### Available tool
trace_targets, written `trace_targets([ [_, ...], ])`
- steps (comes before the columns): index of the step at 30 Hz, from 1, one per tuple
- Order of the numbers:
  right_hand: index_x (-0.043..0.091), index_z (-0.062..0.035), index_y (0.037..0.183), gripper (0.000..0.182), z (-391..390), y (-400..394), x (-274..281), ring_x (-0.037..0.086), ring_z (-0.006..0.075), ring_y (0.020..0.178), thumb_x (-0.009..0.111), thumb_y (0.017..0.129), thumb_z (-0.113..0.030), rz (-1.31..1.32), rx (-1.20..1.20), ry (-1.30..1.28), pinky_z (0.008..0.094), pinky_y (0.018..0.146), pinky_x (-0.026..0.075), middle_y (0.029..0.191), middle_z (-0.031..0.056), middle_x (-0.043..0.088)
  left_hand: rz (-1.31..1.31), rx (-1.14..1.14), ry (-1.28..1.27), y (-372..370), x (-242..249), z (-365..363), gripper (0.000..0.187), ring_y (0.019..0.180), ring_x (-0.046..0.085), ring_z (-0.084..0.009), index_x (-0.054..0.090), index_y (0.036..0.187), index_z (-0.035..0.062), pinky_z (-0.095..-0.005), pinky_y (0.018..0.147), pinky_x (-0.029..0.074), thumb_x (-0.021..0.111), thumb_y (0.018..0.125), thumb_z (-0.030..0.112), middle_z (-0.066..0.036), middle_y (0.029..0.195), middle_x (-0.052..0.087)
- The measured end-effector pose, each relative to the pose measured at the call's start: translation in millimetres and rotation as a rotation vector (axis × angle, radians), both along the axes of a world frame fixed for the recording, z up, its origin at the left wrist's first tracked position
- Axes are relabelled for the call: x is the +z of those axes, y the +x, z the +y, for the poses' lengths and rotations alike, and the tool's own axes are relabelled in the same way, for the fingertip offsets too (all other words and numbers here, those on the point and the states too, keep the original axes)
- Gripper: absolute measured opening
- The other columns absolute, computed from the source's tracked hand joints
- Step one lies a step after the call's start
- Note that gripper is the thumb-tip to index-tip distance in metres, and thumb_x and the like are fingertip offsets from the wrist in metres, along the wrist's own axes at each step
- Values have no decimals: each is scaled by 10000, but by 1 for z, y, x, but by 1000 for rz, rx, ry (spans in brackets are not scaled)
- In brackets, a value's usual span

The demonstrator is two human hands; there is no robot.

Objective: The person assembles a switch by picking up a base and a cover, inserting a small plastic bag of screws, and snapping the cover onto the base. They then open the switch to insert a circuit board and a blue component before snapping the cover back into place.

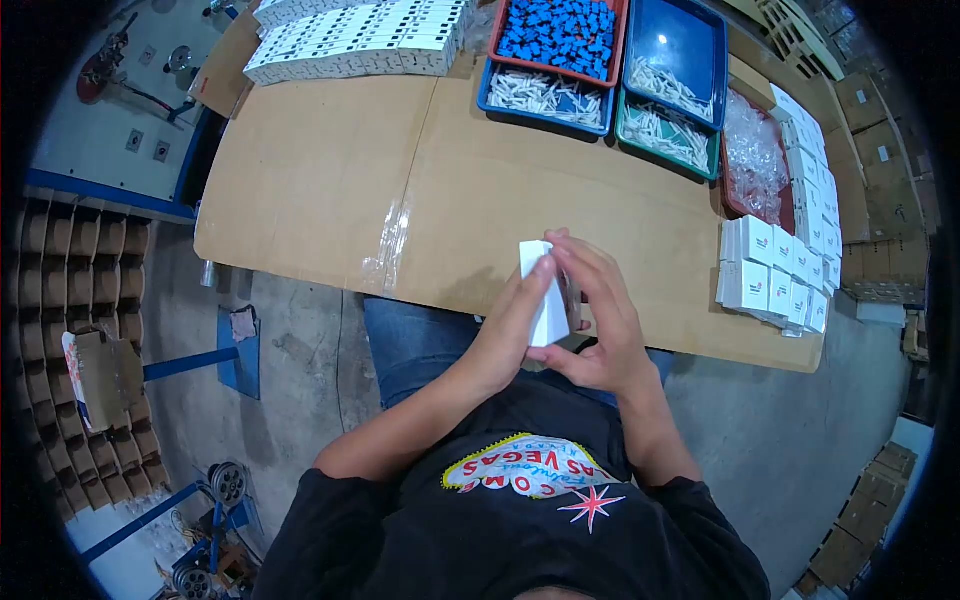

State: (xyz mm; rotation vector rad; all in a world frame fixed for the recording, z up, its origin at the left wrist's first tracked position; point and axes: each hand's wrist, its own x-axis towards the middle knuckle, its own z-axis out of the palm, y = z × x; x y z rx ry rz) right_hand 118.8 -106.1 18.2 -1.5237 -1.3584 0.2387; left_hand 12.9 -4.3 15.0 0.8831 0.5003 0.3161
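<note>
Both hands hold a small white box (548, 305) upright over the near edge of the table, close to my body. My left hand (500, 335) presses against its left side, with the thumb along the upper part. Curved around the right side is my right hand (605, 325), its fingers near the top and its thumb at the lower end. Between the right fingers and the box, a darker reddish patch shows, too small to make out. The box's far side is hidden.
Cardboard covers the table (330, 170). White boxes stand in rows (360, 40) at back left and in stacks (770, 270) at right. Trays at the back hold blue pieces (555, 35) and white pieces (545, 95). A red tray (787, 205) contains clear plastic pieces.
</note>
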Motion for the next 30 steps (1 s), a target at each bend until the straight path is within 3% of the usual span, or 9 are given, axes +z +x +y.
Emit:
trace_targets([
  [2,555,26,1404,838,-1,5,-1,525,440,1341,856,773,-436,-132,15,58,530,1112,422,1463,241,535,36,-120,-15,-10,9,5,658,1045,647,-151,452,1443,57,-290,869,536,326,1091,598,-82,1192,609],
  [4,551,28,1411,847,1,6,2,535,445,1327,836,785,-465,-170,20,58,526,1109,426,1461,250,534,6,-199,-88,-15,11,5,765,1331,553,-233,301,1578,89,-385,1084,482,303,1065,657,-120,1469,496],
  [5,547,29,1418,857,3,7,4,545,450,1313,817,796,-494,-209,18,56,523,1106,430,1459,258,532,53,-153,-107,-14,20,2,782,1087,643,-163,434,1475,67,-304,907,529,281,1047,704,-86,1220,604],
  [9,540,54,1417,867,8,9,7,565,454,1285,817,800,-488,-217,55,46,510,1088,450,1448,277,537,52,-61,-221,-10,32,3,762,1126,635,-174,433,1468,77,-325,929,528,277,1053,696,-93,1254,595],
  [11,516,87,1430,845,12,10,4,579,460,1283,661,929,-578,-197,49,50,501,1089,445,1425,321,549,42,-75,-200,-7,29,6,785,1277,592,-225,376,1538,104,-372,1022,513,281,1044,707,-104,1391,555],
  [15,534,100,1399,783,13,20,-2,574,477,1272,623,952,-537,-253,72,87,511,1078,458,1426,303,547,-3,-17,-167,-1,33,3,765,1308,564,-217,355,1571,112,-366,1053,481,288,1060,677,-94,1426,536],
  [17,535,108,1396,775,16,18,4,574,485,1274,522,1001,-558,-237,93,116,517,1070,461,1425,316,543,-22,-41,-220,-2,31,4,768,1335,537,-210,315,1602,120,-362,1089,447,296,1064,668,-83,1459,513],
  [21,532,112,1398,780,20,14,-1,571,489,1277,509,1009,-564,-265,38,102,514,1066,464,1427,326,537,-30,-4,-191,3,33,3,761,1334,538,-207,314,1603,123,-362,1089,448,307,1065,661,-85,1473,505],
  [30,531,112,1401,771,25,16,-14,585,478,1255,550,990,-541,-197,22,121,499,1057,473,1423,316,547,28,38,-295,6,35,-1,682,1228,602,-195,415,1500,136,-360,1013,509,371,1057,652,-75,1331,572],
])
